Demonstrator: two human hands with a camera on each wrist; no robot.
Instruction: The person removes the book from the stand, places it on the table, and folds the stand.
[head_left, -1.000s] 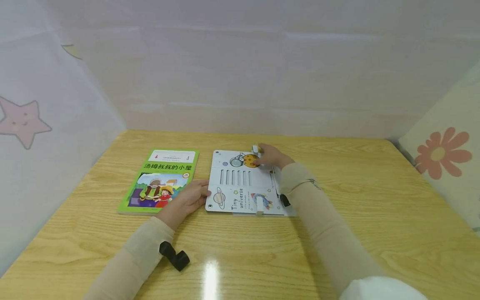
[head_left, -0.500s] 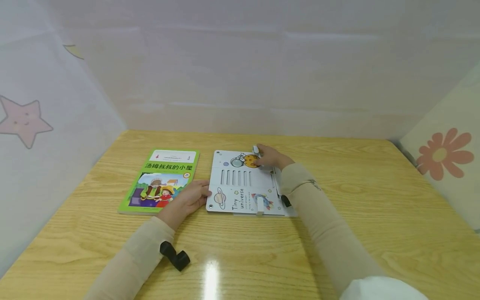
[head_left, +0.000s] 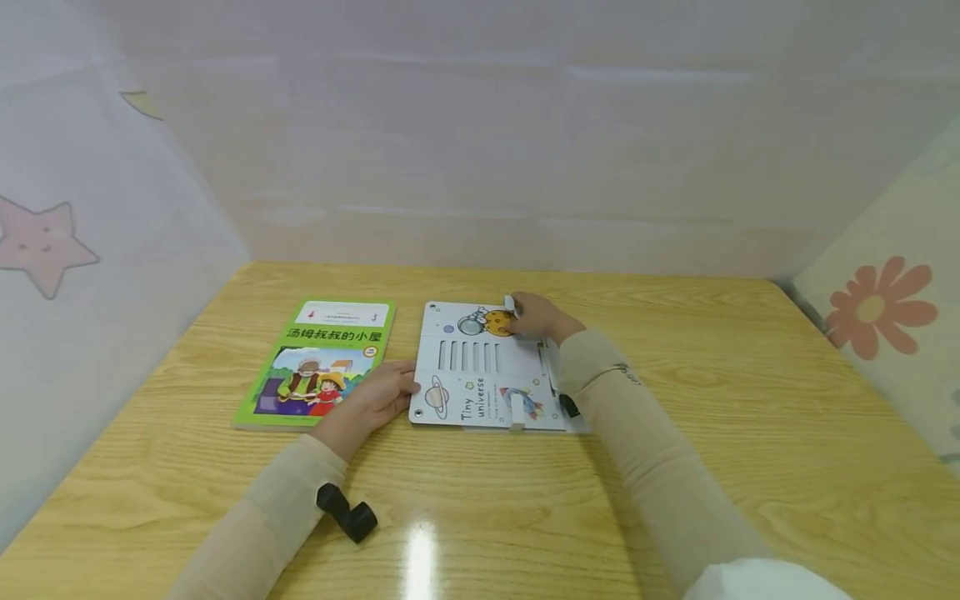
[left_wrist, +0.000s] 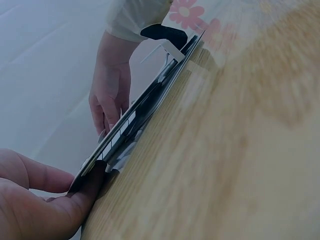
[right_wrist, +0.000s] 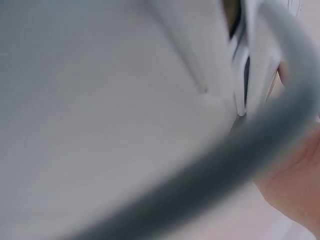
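Note:
A white book stand (head_left: 521,358) printed with "Tiny universe", a planet and an astronaut lies folded on the table in the head view. My left hand (head_left: 382,393) holds its left edge; the left wrist view shows thumb and finger (left_wrist: 47,176) pinching the board (left_wrist: 131,117), which is slightly raised off the wood there. At the far right corner my right hand (head_left: 542,317) grips the stand beside a white page clip (head_left: 509,302), its fingertips partly hidden. A second clip (head_left: 517,412) sits on the near edge. White parts of the stand (right_wrist: 100,110) fill the right wrist view, blurred.
A green picture book (head_left: 330,337) lies flat left of the stand, partly behind my left hand. The wooden table (head_left: 750,400) ends at pale cloth walls (head_left: 480,167) at the back and sides. Black camera mounts (head_left: 348,515) sit on both wrists.
The fingers of my right hand have shifted slightly around the far corner and clip. The left hand, the stand and the green book have kept their places; the head view has swayed a little.

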